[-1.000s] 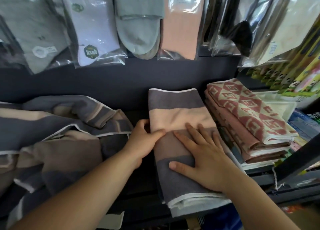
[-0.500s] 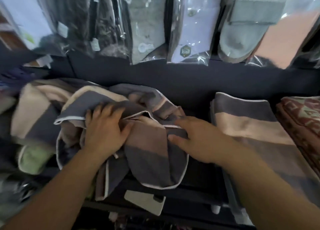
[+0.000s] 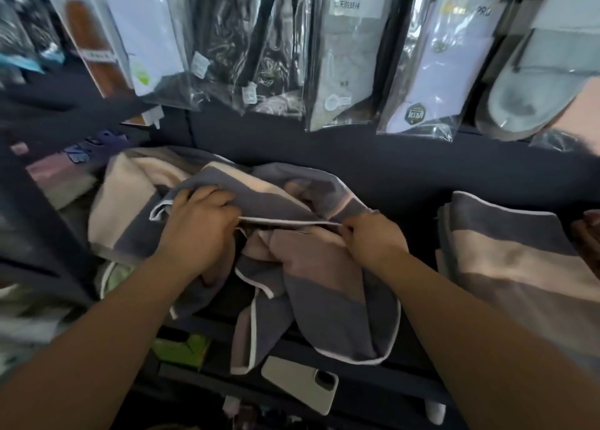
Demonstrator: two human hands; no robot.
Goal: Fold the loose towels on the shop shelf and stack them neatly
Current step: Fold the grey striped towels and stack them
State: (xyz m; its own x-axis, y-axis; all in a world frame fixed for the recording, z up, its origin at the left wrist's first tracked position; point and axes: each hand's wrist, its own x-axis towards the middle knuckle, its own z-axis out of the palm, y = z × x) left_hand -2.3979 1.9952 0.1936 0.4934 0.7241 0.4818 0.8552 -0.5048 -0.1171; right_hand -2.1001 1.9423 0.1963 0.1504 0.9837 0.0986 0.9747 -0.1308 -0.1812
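Observation:
A loose grey, brown and cream striped towel (image 3: 311,287) with white piping lies crumpled on the dark shelf, part of it hanging over the front edge. My left hand (image 3: 198,228) grips its piped edge at the left. My right hand (image 3: 373,238) pinches the same edge further right, so the hem runs taut between them. More loose striped towel (image 3: 130,196) is heaped behind and to the left. A folded towel of the same pattern (image 3: 506,261) lies flat at the right.
Packaged socks in clear bags (image 3: 347,56) hang from the dark back panel above the shelf. A phone (image 3: 302,384) lies below the shelf's front edge. A red patterned towel (image 3: 587,238) shows at the far right. Green items (image 3: 181,348) sit lower left.
My hands left the folded towel and moved left to the loose pile. Both now hold the piped edge of a crumpled towel and have drawn it straight between them.

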